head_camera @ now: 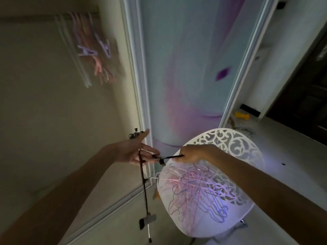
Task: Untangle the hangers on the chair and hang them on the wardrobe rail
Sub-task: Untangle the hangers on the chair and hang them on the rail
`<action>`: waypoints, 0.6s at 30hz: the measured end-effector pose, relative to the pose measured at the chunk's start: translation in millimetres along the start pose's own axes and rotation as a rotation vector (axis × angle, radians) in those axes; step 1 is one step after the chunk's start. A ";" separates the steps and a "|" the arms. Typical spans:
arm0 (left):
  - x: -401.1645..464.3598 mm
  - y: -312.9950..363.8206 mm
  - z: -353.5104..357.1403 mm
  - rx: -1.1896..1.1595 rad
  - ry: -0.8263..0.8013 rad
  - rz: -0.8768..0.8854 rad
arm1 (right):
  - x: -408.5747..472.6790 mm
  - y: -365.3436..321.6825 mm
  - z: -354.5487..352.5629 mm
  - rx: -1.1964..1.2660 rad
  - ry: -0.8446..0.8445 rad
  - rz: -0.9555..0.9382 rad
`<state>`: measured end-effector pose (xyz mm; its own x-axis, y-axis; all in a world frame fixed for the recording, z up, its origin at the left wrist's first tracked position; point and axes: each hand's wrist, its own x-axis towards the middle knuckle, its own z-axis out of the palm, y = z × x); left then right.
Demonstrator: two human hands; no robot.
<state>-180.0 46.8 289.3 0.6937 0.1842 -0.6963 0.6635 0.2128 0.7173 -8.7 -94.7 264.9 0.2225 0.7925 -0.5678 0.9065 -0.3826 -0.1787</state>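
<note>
Dark clip hanger (144, 181): R hand (192, 153) grips, L hand (131, 152) splayed.

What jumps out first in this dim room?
The white lace-patterned chair at lower right, its seat heaped with a tangle of pink, purple and white hangers. At centre, both hands share a dark clip hanger that dangles; the right hand grips its end, the left hand supports it.

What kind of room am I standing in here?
Likely a bedroom or dressing area: blurred hangers on a wardrobe rail, a sliding wardrobe door, and a white chair heaped with tangled hangers.
</note>
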 end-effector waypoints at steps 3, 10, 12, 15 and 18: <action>-34.4 -7.8 -6.4 0.257 -0.025 0.033 | 2.7 -37.8 -19.9 -0.255 0.070 -0.086; -80.8 -34.2 -68.8 0.243 0.128 0.188 | 16.7 -109.7 -57.6 -0.422 0.473 -0.401; -88.1 -45.7 -89.5 0.180 0.243 0.181 | 13.0 -120.9 -60.9 -0.283 0.635 -0.445; -102.1 -65.2 -117.9 0.105 0.379 0.238 | 18.5 -154.6 -57.5 0.115 0.818 -0.281; -118.9 -82.8 -147.6 0.064 0.352 0.371 | 41.6 -204.0 -55.7 0.750 0.355 -0.059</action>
<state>-358.8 148.9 309.0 0.7566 0.5503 -0.3531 0.4140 0.0148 0.9102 -164.4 42.7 322.5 0.3961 0.8758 -0.2757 0.4682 -0.4509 -0.7599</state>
